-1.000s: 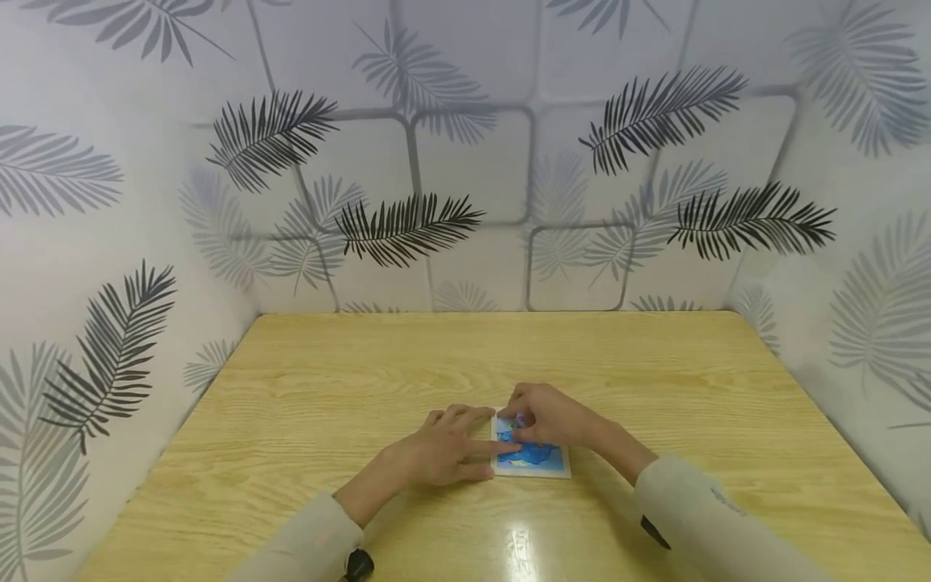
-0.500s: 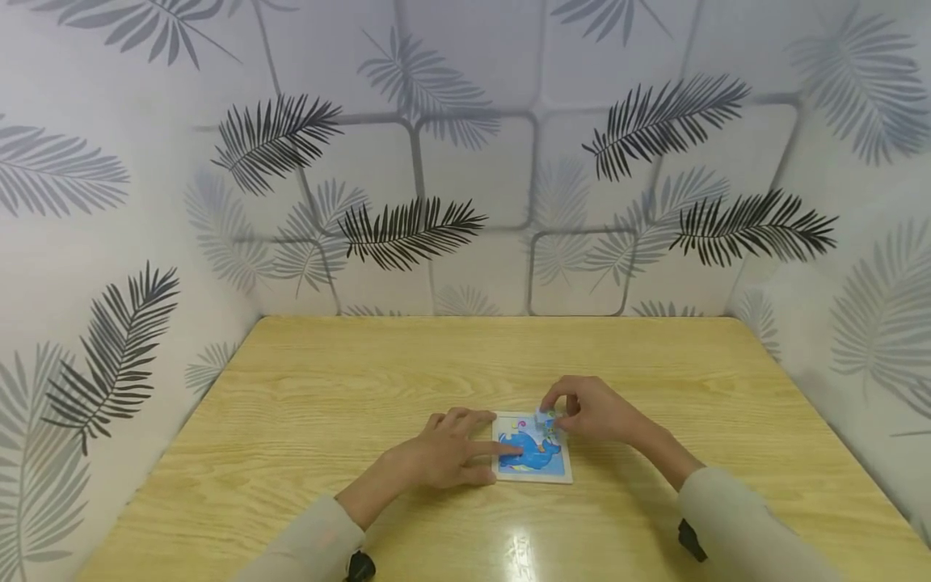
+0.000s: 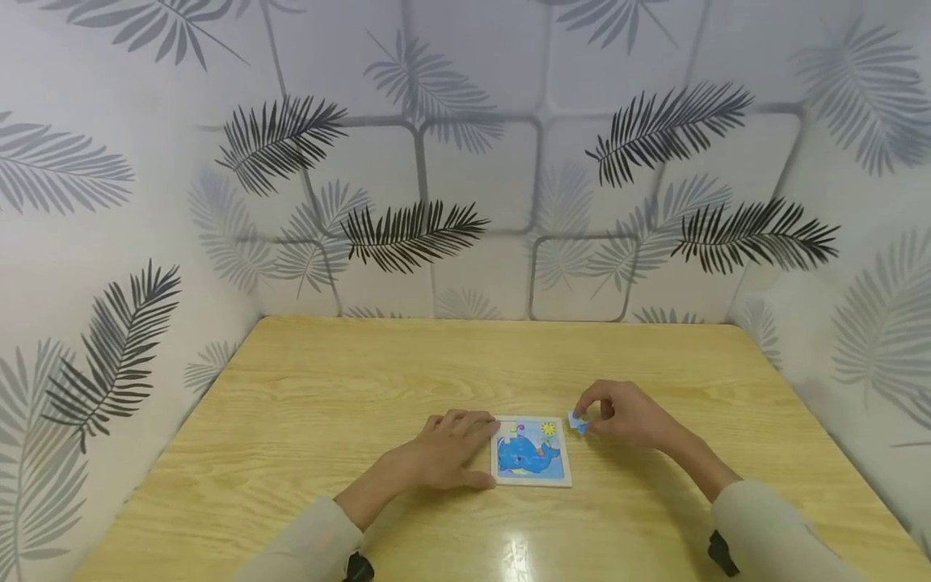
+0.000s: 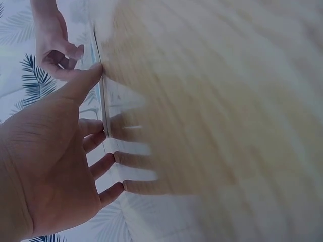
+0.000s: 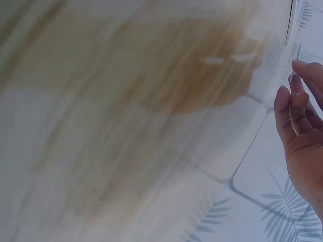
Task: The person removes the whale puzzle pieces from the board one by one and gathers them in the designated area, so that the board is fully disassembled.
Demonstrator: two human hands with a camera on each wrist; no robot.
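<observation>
Between the hands I see a puzzle (image 3: pixel 532 453), its whale (image 3: pixel 525 457) crosswise, head toward the spread left hand (image 3: pixel 447 453); the right hand (image 3: pixel 627 414) pinches a piece (image 3: pixel 577 420).

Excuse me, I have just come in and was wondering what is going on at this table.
A person is handling a small picture puzzle that lies flat on the wooden table. The left hand rests its fingers at the puzzle's left edge. The right hand pinches a small blue piece just off the puzzle's far right corner. Whether the piece touches the table is hard to tell.
</observation>
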